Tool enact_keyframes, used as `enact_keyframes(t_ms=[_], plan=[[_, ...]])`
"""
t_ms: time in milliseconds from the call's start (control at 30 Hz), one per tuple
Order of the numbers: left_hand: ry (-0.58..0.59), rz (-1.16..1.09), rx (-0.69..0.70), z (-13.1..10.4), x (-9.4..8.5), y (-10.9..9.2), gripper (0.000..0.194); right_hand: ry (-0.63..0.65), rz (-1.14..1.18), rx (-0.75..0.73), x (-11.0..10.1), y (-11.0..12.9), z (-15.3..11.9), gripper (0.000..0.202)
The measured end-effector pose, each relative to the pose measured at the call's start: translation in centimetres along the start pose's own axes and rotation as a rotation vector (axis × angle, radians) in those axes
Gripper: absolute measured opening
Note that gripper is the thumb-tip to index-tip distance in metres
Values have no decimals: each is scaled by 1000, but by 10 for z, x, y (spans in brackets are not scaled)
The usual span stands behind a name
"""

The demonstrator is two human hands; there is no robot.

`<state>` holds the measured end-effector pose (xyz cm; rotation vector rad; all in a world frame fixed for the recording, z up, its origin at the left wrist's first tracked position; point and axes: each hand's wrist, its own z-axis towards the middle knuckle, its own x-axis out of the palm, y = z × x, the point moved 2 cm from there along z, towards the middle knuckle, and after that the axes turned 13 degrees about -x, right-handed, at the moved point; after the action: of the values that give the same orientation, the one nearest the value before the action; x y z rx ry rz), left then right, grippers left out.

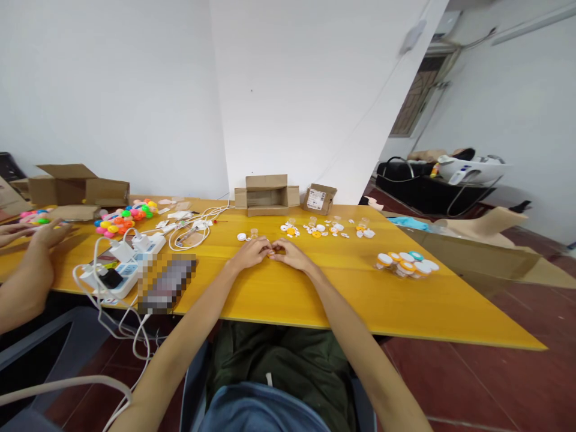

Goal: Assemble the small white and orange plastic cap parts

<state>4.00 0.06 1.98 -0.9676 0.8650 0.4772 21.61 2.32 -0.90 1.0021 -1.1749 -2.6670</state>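
Pinching a small piece (271,254) between them, the left hand (252,252) and right hand (291,253) meet over the middle of the yellow surface (360,300). Both seem closed on it, likely because it is so tiny; its shape is too small to tell. Loose caps (316,234) lie just past the hands, maybe for easy reach. Lidded jars (407,266) stand bunched at the right, perhaps to leave room.

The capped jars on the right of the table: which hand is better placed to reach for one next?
Probably the right hand: it is nearer the capped jars, and the left hand lies farther left. Both hold a small piece.
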Motion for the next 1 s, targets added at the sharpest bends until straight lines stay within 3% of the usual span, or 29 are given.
enact_keyframes(t_ms=[533, 833, 1000], plan=[[7, 35, -11, 0, 1, 0, 16, -14, 31, -15, 1, -3, -1, 19], [-62, 87, -4, -3, -6, -2, 17, -88, 269, 113, -10, -5, -2, 34], [-50, 185, 45, -3, -3, -1, 17, -157, 317, 133, -17, -9, -3, 27]])
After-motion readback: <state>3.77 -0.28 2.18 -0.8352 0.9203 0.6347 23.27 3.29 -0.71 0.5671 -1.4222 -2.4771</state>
